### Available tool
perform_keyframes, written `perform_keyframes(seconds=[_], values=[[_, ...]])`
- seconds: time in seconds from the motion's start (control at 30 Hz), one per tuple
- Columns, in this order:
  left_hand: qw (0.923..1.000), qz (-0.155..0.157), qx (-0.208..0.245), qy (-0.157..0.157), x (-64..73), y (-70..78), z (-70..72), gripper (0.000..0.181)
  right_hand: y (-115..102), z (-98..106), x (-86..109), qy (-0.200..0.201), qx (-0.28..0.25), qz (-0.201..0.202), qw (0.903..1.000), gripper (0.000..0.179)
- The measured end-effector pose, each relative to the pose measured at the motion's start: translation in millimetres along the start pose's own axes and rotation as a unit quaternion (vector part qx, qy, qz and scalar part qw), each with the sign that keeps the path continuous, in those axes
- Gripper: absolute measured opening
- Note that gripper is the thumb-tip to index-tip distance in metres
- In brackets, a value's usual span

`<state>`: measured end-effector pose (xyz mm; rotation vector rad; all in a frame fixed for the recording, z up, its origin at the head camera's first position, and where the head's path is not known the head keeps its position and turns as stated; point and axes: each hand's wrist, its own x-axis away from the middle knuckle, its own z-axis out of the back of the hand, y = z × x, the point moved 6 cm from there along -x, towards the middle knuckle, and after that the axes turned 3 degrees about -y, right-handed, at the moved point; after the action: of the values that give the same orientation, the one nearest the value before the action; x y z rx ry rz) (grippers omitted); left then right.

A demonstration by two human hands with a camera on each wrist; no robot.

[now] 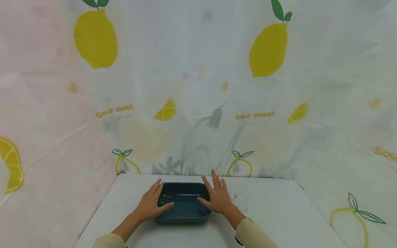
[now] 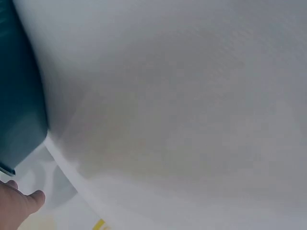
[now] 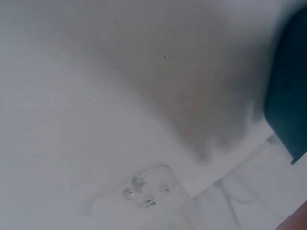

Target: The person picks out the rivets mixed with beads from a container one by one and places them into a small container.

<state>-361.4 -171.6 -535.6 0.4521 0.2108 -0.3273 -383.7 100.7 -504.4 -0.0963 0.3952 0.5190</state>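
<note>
A dark teal rectangular tray (image 1: 183,219) sits on the white table in the head view. Small multicoloured shiny pieces, too small to identify, lie in its far left corner (image 1: 167,196). My left hand (image 1: 150,205) is at the tray's left rim, fingers extended and thumb over the inside. At the right rim, my right hand (image 1: 219,198) has its fingers spread and its thumb over the tray. Whether either palm touches the rim I cannot tell. The left wrist view catches the tray's outer wall (image 2: 21,91) and some fingertips (image 2: 34,201); the right wrist view catches its other wall (image 3: 290,86).
Right of the tray lies a clear, flat item (image 1: 242,202); close up, this transparent piece (image 3: 144,201) shows several shiny spots. The white tabletop (image 1: 273,213) meets a lemon-patterned sheet (image 1: 198,86) at the back and sides.
</note>
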Motion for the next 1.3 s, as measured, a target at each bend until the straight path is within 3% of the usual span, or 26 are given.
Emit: perform_keyframes(seconds=[0.17, 0.33, 0.6, 0.8, 0.97, 1.13, 1.3], values=[[0.999, 0.005, -0.034, -0.028, -1.9, 3.8, -4.6, 0.111, -13.2, -1.9, -4.1, -0.014, -0.001, 0.008, 0.9999, 0.087], [0.9978, 0.017, -0.037, -0.052, -1.6, 1.2, -9.3, 0.117, -24.5, -2.2, -7.5, -0.019, 0.001, 0.02, 0.9996, 0.087], [0.9986, 0.015, -0.027, -0.043, -0.8, 2.2, -12.6, 0.116, -42.9, -10.3, -18.3, 0.002, 0.036, 0.05, 0.9981, 0.088], [0.9953, 0.044, -0.019, -0.085, 16.4, 2.7, -29.6, 0.118, -56.5, -27.9, -5.5, -0.057, 0.021, 0.059, 0.9964, 0.091], [0.9974, 0.028, -0.027, -0.061, 7.3, 7.1, -22.0, 0.116, -54.3, -24.8, -13.0, -0.04, 0.039, 0.05, 0.9972, 0.093], [0.9967, 0.031, -0.047, -0.06, 1.8, 3.7, -14.0, 0.118, -57.1, -22.4, -22.7, -0.028, 0.03, 0.062, 0.9972, 0.093], [0.997, 0.021, -0.044, -0.059, 1.8, 3.7, -12.5, 0.118, -60.7, -25.2, -27.1, -0.047, 0.028, 0.057, 0.9968, 0.093]])
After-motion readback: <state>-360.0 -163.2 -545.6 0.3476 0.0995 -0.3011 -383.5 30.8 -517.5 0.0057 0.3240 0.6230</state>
